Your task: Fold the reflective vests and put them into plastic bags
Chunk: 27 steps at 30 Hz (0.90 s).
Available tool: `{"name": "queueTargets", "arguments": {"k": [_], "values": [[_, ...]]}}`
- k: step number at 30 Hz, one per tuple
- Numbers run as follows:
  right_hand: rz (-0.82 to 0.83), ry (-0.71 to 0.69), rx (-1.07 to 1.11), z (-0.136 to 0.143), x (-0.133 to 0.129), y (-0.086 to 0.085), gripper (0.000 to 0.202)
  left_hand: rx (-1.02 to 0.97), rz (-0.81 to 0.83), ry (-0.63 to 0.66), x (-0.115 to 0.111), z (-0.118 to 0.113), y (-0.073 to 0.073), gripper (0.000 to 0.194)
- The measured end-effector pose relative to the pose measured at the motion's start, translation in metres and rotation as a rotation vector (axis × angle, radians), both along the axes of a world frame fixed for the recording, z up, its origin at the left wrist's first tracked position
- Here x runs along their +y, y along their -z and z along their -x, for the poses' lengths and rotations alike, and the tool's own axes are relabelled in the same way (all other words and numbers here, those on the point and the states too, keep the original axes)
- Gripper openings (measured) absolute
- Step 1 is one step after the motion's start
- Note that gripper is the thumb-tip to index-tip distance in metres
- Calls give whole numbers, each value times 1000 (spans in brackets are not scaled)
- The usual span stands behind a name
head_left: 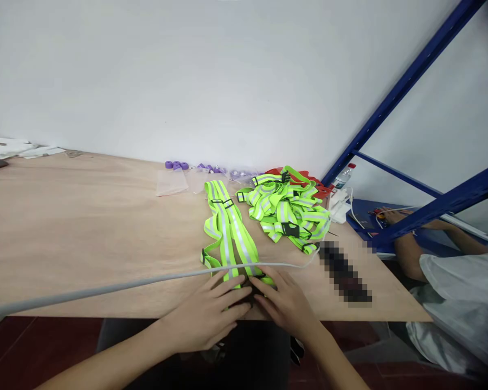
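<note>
A bright yellow-green reflective strap harness (223,227) with silver stripes and black buckles lies lengthwise on the table. At its near end, by the table's front edge, are both of my hands. My left hand (211,311) rests over the straps with its fingers stretched out and apart. From the other side my right hand (287,300) reaches in, its fingers spread over the strap ends. Between the fingertips is a dark piece, too hidden to make out. A pale grey cable (158,279) crosses above the harness, just beyond my hands.
A tangled pile of similar reflective straps (288,208) lies to the right, with red straps (301,176) behind. Clear plastic bags (173,182) and purple rolls (177,165) sit by the wall. Right: blue metal frame (398,105), bottle (344,176), another person's arm (409,254), pixelated dark object (345,273).
</note>
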State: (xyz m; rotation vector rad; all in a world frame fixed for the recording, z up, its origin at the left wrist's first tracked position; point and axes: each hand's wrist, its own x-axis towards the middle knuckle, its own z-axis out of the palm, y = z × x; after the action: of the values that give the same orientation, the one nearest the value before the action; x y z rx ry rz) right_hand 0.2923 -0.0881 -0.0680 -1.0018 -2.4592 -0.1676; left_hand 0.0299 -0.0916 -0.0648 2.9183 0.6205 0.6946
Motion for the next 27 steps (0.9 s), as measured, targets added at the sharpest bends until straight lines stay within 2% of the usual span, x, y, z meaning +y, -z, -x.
{"name": "queueTargets", "arguments": {"k": [3,7,11,15,17,20,22,24,27], "values": [[146,28,-8,-4,5,6,30,28,61,-83,8,6,6,43],[357,52,7,-7,6,8,32,32,118,-190,11,14,4,47],[536,67,59,-9,5,3,46,-122,180,-345,12,22,9,47],[681,108,137,-10,5,-2,46,-285,242,-504,14,31,20,48],[717,133,163,-10,7,-3,46,-266,309,-564,15,34,21,38],[746,137,166,-12,10,-2,44,-171,373,-586,16,40,17,20],[749,128,167,-13,11,0,43,-177,400,-549,15,43,14,18],[738,121,181,-15,12,2,42,-279,496,-505,14,45,12,19],[726,121,218,-16,10,2,40,-582,772,-507,12,52,5,22]]}}
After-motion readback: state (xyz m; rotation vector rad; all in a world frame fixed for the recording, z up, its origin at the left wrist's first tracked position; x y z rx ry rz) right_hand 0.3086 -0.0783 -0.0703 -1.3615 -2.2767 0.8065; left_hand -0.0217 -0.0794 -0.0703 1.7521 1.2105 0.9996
